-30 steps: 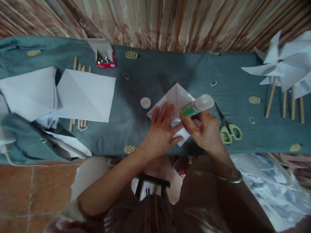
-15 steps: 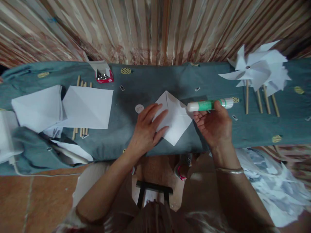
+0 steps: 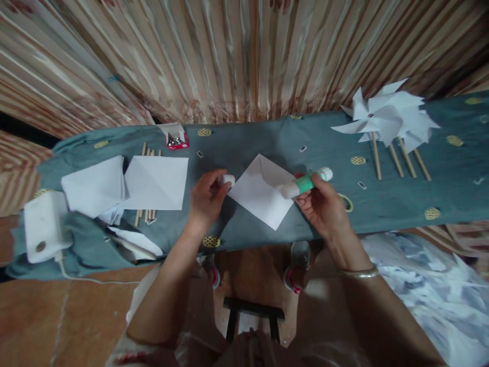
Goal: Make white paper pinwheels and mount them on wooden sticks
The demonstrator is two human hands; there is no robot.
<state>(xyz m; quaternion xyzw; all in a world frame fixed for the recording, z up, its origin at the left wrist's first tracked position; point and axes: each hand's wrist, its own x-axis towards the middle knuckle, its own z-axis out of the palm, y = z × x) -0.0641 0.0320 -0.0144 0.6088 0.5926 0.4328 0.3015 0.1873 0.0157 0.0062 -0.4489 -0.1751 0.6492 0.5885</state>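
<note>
A folded white paper square (image 3: 262, 192) lies on the blue-grey cloth (image 3: 248, 142) in front of me. My right hand (image 3: 324, 209) grips a green and white glue stick (image 3: 305, 182), its open end over the paper's right corner. My left hand (image 3: 206, 196) is at the paper's left corner, fingers closed on the small white glue cap (image 3: 228, 179).
White paper sheets (image 3: 156, 182) and wooden sticks (image 3: 147, 214) lie at the left, with a red box of pins (image 3: 176, 140) behind. Finished paper pinwheels (image 3: 385, 120) lie at the right. Green-handled scissors (image 3: 346, 202) peek from behind my right hand. A white device (image 3: 44, 227) sits far left.
My left hand left the paper and picked up the white cap beside it. My right hand swung the glue stick back toward the paper. The view shifted down and right.
</note>
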